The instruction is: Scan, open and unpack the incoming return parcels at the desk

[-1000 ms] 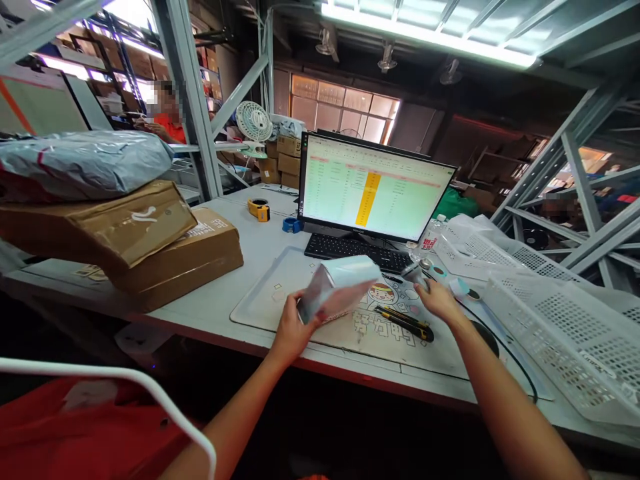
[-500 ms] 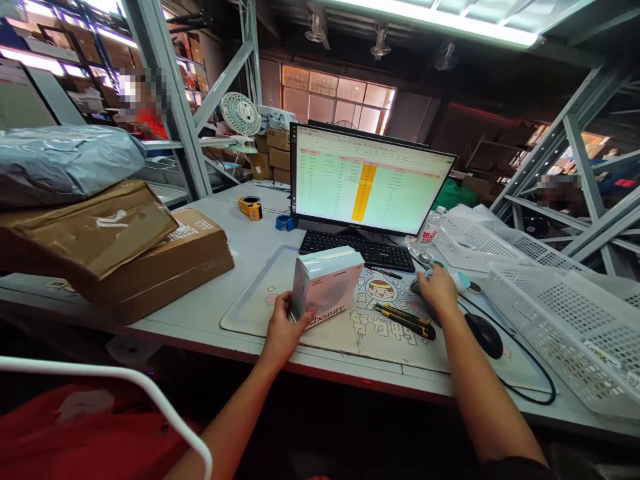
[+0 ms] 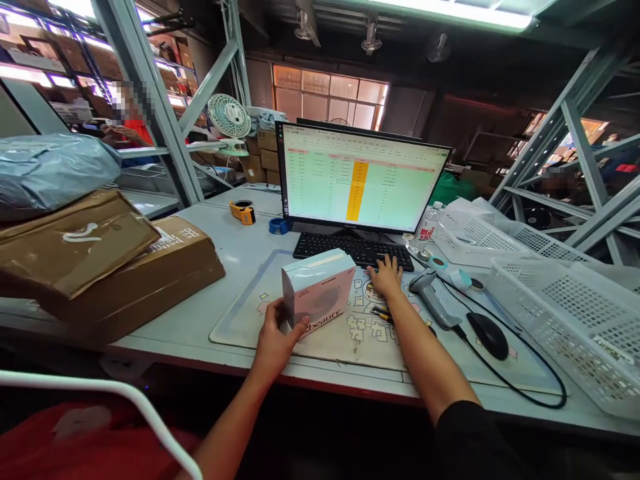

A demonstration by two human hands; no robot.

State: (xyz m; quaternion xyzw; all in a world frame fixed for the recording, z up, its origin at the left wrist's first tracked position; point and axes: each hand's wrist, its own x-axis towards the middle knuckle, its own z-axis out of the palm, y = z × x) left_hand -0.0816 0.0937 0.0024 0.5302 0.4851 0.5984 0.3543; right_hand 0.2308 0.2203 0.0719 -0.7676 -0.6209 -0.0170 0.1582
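A pink and white box with "beauty" lettering stands upright on the printed desk mat. My left hand grips its lower left corner, thumb on the front face. My right hand has its fingers spread at the front edge of the black keyboard, palm down. Under my right forearm, a yellow and black utility knife is mostly hidden. Right of that forearm lies a grey barcode scanner with a cable, and beyond it a black mouse.
A monitor showing a spreadsheet stands behind the keyboard. Brown cartons are stacked at left under a grey plastic parcel. White perforated baskets line the right. Tape rolls and a bottle stand farther back.
My right hand has let go of the barcode scanner and moved left to the keyboard. My left hand still holds the box. The view has shifted slightly.
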